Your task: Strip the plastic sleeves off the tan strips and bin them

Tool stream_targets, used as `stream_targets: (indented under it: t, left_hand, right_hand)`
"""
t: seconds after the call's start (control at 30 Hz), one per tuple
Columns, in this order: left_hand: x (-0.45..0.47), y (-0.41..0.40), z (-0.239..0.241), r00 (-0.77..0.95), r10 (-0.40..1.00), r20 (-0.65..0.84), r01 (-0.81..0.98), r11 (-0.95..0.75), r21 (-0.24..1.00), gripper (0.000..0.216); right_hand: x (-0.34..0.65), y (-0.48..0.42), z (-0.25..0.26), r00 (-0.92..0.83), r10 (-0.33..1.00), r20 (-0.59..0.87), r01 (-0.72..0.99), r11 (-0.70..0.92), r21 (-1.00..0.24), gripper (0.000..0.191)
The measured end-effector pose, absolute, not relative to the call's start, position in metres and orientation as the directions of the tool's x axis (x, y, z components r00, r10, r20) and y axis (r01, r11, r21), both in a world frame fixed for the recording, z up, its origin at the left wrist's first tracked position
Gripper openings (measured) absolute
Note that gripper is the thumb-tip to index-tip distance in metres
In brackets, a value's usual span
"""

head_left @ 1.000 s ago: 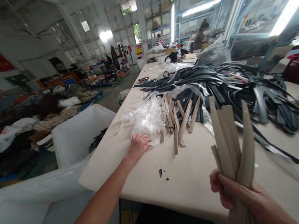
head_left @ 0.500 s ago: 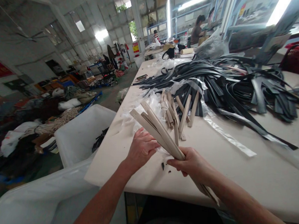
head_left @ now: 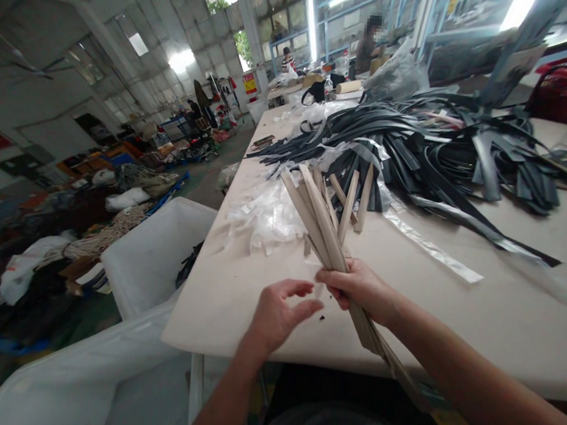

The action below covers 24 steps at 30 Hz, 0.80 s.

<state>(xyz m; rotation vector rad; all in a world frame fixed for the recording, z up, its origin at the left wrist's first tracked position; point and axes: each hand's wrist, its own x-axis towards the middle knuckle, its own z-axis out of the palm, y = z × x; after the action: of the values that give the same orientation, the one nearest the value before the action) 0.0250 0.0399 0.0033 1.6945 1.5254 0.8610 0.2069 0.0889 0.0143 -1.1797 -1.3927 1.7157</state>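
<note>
Left hand [head_left: 276,312] sat nearest, fingers apart, holding nothing, just beside the right hand [head_left: 360,289]. Its fingers were clamped mid-length on the beige strip bundle [head_left: 322,221], above the table [head_left: 451,315] edge. Risk as I read it: one-hand grip and strips fanning, so outer ones could slide out. Long axis ran 5 to 11 o'clock, free ends pointing 11, toward the loose strips [head_left: 357,198] and black strap pile [head_left: 438,145].
</note>
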Motion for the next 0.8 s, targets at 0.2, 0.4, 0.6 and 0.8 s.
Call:
stream_targets:
  t: [0.2,0.4,0.6,0.8]
  left_hand:
    - [0.052,0.027,-0.019,0.149,0.986,-0.072,0.513,-0.015,0.858,0.033]
    - [0.042,0.023,-0.016,0.162,0.971,-0.174,0.563,0.054,0.825,0.032]
    - [0.038,0.036,-0.017,-0.063,0.973,-0.221,-0.205,0.204,0.957,0.024]
    - [0.030,0.053,-0.009,-0.241,0.891,-0.384,-0.722,0.100,0.685,0.034]
  right_hand:
    - [0.204,0.090,0.015,-0.382,0.899,-0.213,0.110,-0.184,-0.977,0.031]
    - [0.200,0.090,0.025,-0.390,0.899,-0.200,0.192,-0.133,-0.972,0.029]
    - [0.221,0.069,0.029,-0.404,0.901,-0.160,0.283,-0.043,-0.958,0.052]
    - [0.267,0.028,-0.005,-0.306,0.930,-0.203,0.458,-0.043,-0.888,0.062]
